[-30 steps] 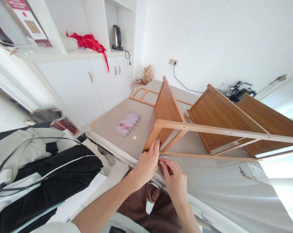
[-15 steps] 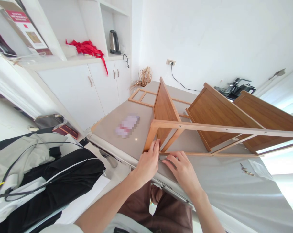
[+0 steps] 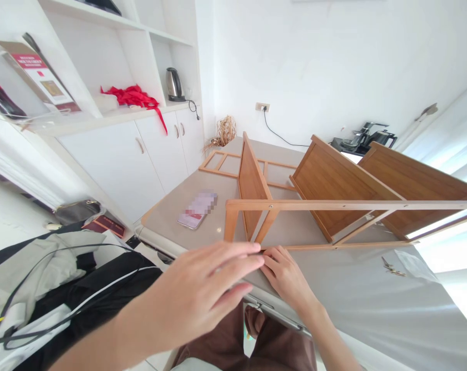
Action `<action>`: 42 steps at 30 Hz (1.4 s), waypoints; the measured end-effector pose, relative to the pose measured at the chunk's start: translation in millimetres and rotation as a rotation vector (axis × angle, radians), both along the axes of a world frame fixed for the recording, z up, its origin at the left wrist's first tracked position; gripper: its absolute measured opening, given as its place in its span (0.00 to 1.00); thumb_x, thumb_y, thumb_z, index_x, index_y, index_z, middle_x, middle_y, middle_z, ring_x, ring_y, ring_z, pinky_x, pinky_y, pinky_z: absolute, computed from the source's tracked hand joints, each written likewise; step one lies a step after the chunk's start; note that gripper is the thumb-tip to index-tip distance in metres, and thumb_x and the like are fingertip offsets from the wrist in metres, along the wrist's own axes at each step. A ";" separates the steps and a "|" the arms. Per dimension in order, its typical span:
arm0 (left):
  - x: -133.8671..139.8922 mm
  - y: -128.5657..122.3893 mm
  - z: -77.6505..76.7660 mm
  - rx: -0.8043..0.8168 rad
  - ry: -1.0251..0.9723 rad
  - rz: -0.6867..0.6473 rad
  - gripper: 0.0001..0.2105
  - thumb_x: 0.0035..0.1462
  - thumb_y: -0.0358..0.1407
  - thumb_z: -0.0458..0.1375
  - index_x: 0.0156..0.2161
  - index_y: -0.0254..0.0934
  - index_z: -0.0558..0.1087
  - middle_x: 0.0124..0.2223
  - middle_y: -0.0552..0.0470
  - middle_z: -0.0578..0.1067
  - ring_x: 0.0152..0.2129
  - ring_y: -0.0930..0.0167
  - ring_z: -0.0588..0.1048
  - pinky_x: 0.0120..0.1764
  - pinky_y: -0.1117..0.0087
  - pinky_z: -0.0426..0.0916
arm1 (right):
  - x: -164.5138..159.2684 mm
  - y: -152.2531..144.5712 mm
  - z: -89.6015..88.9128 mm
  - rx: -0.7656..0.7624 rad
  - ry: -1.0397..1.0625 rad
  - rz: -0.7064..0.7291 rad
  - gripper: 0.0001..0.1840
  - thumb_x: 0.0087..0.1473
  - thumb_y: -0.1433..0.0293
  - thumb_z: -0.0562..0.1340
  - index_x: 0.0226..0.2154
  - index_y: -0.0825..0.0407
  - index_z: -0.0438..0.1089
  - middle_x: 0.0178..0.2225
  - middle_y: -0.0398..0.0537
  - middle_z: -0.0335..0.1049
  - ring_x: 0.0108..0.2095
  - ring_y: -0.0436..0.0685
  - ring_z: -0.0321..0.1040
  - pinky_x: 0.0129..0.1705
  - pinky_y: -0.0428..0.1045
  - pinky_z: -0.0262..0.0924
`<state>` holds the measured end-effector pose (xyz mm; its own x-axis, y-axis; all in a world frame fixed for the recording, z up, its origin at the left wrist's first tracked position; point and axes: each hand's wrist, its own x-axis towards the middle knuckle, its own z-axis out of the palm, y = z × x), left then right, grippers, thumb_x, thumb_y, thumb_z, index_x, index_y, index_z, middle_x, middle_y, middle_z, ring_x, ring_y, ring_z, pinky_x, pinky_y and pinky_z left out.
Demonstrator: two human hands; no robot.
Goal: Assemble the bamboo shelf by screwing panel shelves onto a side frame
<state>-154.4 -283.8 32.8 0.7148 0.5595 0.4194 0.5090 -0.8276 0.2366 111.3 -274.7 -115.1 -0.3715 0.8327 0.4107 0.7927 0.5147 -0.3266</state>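
Wooden rack (image 3: 303, 205): on its side on table (image 3: 357, 304), directly fwd of both hands. Long axis runs L–R, extending past R edge of view. Ref. point: L end of lower rail (image 3: 314, 247).

R hand (image 3: 288, 273): nearer to ref. point; fingers bent together at rail end, touching or just beside it. Whether it pinches a small part: cannot tell, fingertips partly hidden.

L hand (image 3: 202, 288): nearer to camera, slightly blurred; fingers extended w/ gaps, thumb apart, nothing seen in grasp. Fingertips point R, toward R hand; contact cannot be confirmed.

Obstr.: L hand covers near table edge and part of area below rack's L end. Upright panel (image 3: 252, 190) stands just behind rail end; middle panel (image 3: 326, 180) and R panel (image 3: 411, 185) are farther R.

Surroundings: phone (image 3: 198, 211) flat, L of rack; small metal parts (image 3: 393, 268) and clear plastic bag (image 3: 416, 265) to R, well apart from hands; open wooden frame (image 3: 218, 161) flat, behind.
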 end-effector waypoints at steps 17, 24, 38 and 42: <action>92.7 102.3 103.5 -0.067 0.756 0.152 0.22 0.50 0.52 0.67 0.41 0.36 0.77 0.36 0.43 0.78 0.34 0.57 0.78 0.38 0.61 0.69 | -11.3 -5.7 -5.1 0.050 0.019 -0.006 0.08 0.67 0.73 0.57 0.39 0.50 0.73 0.36 0.49 0.69 0.40 0.58 0.66 0.43 0.54 0.65; 92.0 105.9 92.1 -0.019 0.650 0.138 0.23 0.50 0.52 0.67 0.44 0.35 0.76 0.34 0.43 0.79 0.35 0.55 0.78 0.38 0.61 0.68 | -12.5 -5.4 -1.6 0.045 -0.017 0.014 0.09 0.67 0.74 0.56 0.38 0.51 0.71 0.36 0.49 0.69 0.40 0.58 0.65 0.43 0.55 0.65; -9.5 92.3 -95.7 -0.891 -0.635 -0.249 0.45 0.53 0.57 0.66 0.68 0.46 0.49 0.68 0.37 0.60 0.65 0.54 0.62 0.64 0.51 0.58 | -11.3 -1.1 -3.8 -0.034 0.112 0.014 0.08 0.65 0.74 0.58 0.38 0.49 0.72 0.36 0.48 0.69 0.40 0.58 0.66 0.43 0.54 0.65; 13.3 96.4 -137.8 -0.816 -0.386 -0.106 0.41 0.51 0.44 0.70 0.67 0.44 0.57 0.67 0.40 0.63 0.65 0.55 0.62 0.67 0.49 0.55 | -11.0 1.0 -5.2 -0.031 0.147 0.022 0.07 0.65 0.74 0.58 0.38 0.49 0.72 0.37 0.49 0.70 0.41 0.58 0.67 0.44 0.55 0.66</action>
